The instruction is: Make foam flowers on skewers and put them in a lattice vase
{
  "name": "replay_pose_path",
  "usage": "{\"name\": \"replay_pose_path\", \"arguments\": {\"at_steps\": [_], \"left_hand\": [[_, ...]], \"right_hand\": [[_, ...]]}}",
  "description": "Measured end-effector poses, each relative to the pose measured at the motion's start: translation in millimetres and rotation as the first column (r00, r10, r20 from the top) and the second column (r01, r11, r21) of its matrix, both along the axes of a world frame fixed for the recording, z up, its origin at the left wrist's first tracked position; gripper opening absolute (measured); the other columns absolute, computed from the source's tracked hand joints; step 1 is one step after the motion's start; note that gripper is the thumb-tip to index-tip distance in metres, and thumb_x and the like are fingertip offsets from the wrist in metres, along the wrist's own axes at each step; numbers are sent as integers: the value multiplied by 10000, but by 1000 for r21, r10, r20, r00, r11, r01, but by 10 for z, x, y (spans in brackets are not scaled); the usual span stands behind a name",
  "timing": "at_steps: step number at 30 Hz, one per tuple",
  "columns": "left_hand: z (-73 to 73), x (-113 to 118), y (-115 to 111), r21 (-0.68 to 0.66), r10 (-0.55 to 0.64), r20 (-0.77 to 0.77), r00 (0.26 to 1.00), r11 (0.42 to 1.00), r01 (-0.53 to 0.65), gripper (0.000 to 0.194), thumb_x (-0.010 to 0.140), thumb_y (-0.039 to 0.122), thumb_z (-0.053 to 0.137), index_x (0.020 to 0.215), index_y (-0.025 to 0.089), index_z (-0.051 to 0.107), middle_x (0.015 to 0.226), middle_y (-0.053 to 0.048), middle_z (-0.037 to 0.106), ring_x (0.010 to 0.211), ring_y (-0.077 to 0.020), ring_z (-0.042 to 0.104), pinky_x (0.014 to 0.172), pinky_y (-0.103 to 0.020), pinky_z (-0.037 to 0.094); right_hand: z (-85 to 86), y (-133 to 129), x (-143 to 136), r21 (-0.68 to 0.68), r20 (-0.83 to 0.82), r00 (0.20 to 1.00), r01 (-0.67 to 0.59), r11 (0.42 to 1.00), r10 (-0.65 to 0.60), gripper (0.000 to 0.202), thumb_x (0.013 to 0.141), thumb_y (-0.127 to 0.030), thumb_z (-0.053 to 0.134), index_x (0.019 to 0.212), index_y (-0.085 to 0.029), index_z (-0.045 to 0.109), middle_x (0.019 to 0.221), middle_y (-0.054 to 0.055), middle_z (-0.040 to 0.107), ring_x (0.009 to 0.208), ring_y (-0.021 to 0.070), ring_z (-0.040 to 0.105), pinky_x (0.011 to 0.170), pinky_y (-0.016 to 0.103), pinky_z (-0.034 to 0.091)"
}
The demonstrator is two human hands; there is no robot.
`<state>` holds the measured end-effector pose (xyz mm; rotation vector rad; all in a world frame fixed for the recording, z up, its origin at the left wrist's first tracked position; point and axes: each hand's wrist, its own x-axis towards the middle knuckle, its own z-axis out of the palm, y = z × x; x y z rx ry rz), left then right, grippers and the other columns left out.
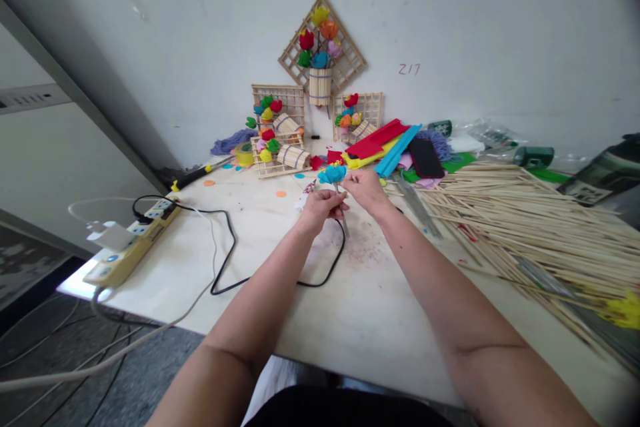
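Note:
A blue paper flower (332, 174) with yellow at its centre stands upright above the middle of the table. My left hand (324, 205) is closed around its thin grey stem (345, 225) just below the petals. At the flower's right side, my right hand (365, 188) is closed in a pinch by the petals; whatever lies between those fingertips is too small to make out. Behind my left hand, a small red and white object (309, 188) is partly covered. A black cord (334, 273) loops on the table under my left forearm.
Wooden lattices with paper flowers (320, 47) hang and lean at the wall. Red crepe paper (377, 138), a phone (426, 159) and many wooden sticks (530, 213) lie to the right, near a dark bottle (607, 170). At left are a power strip (117, 267) and a glue gun (193, 177).

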<state>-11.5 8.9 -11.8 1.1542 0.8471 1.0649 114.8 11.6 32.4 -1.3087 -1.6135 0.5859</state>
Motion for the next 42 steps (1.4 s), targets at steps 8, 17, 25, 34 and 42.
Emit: {"name": "replay_pose_path", "arguments": {"at_steps": [8, 17, 25, 34, 42], "left_hand": [[16, -8, -14, -69, -68, 122, 990, 995, 77, 341, 604, 371, 751, 654, 86, 571, 588, -23, 627, 390, -33, 486, 441, -180, 470], [30, -24, -2, -98, -61, 164, 985, 992, 78, 307, 623, 328, 746, 683, 83, 572, 578, -14, 621, 395, -37, 490, 449, -186, 483], [15, -1, -1, -69, -26, 117, 993, 997, 34, 357, 580, 381, 760, 637, 92, 559, 588, -14, 623, 389, -24, 468, 443, -180, 471], [-13, 13, 11, 18, 47, 7, 999, 999, -47, 378, 575, 427, 742, 588, 106, 543, 585, -24, 626, 395, -42, 488, 439, -194, 463], [-5, 9, 1, 43, 66, -29, 997, 997, -65, 381, 577, 440, 732, 582, 108, 543, 587, -25, 623, 404, -45, 486, 453, -205, 470]], "right_hand": [[20, -7, 38, -4, 30, 999, 14, 1000, -13, 133, 611, -219, 464, 497, -167, 509, 465, -36, 453, 502, 104, 445, 500, 230, 315], [-103, 87, 7, -18, -170, 985, 7, 1000, -10, 97, 564, -241, 561, 585, -156, 604, 561, -11, 584, 567, 124, 530, 568, 238, 418], [-150, 125, 6, -22, -207, 978, -11, 1000, 6, 135, 584, -271, 560, 529, -161, 616, 532, -10, 585, 571, 136, 545, 565, 244, 419], [-173, 137, 14, -64, -199, 979, 26, 998, -39, 189, 582, -289, 560, 458, -147, 578, 483, -21, 508, 540, 113, 469, 536, 239, 361], [-140, 87, -8, -152, -359, 933, -33, 988, -24, 150, 543, -285, 601, 545, -136, 614, 455, -42, 455, 485, 83, 394, 497, 231, 326]]}}
